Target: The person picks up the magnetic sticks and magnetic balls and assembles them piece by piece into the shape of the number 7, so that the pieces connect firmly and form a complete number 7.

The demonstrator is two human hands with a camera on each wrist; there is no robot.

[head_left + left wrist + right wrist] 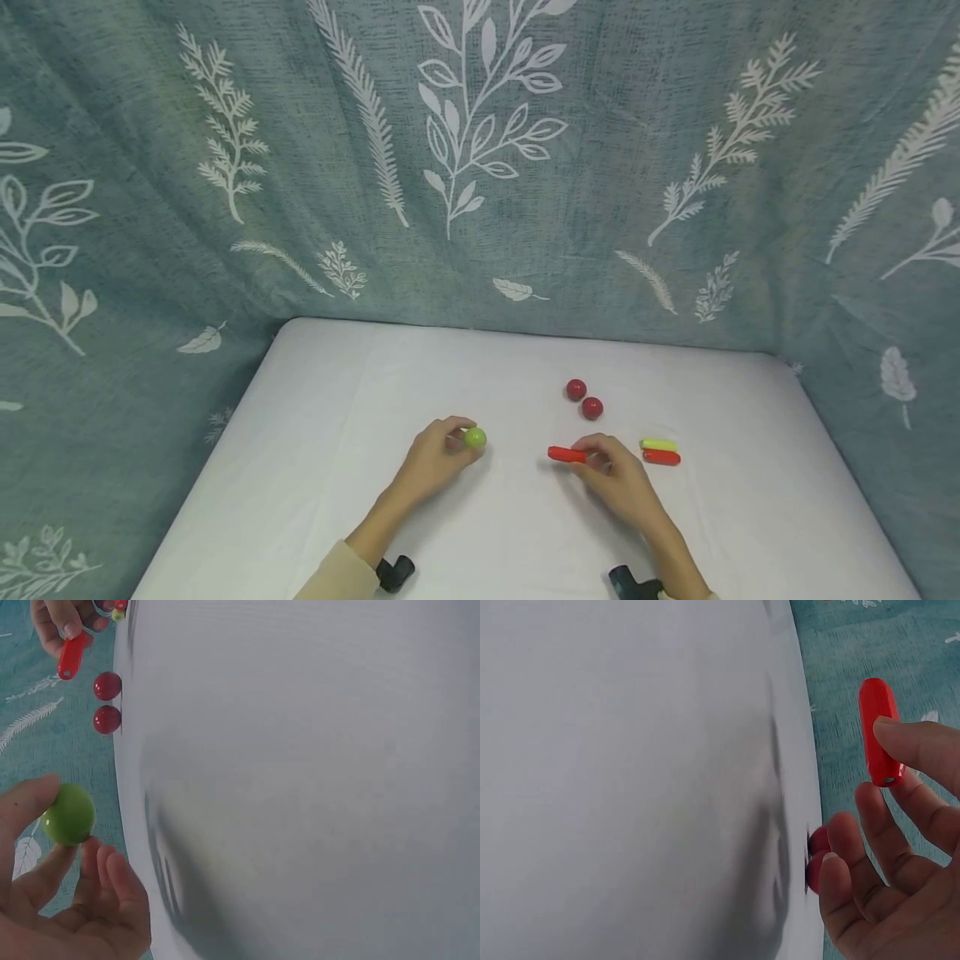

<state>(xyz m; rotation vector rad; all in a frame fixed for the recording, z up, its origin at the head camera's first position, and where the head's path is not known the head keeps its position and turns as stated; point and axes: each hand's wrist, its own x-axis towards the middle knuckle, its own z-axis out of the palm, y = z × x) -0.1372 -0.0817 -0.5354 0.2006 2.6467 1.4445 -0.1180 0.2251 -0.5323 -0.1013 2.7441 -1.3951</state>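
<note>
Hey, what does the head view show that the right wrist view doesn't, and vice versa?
Only the head view: left hand pinching the green ball; yellow stick; loose red stick.
Only the right wrist view: a hole in one end of the held stick.
Both: right hand pinching that stick, two red balls, table, curtain.

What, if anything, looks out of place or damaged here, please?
Nothing stands out: the left grip holds a green ball, the right grip a red stick, and two red balls lie on the table.
</note>
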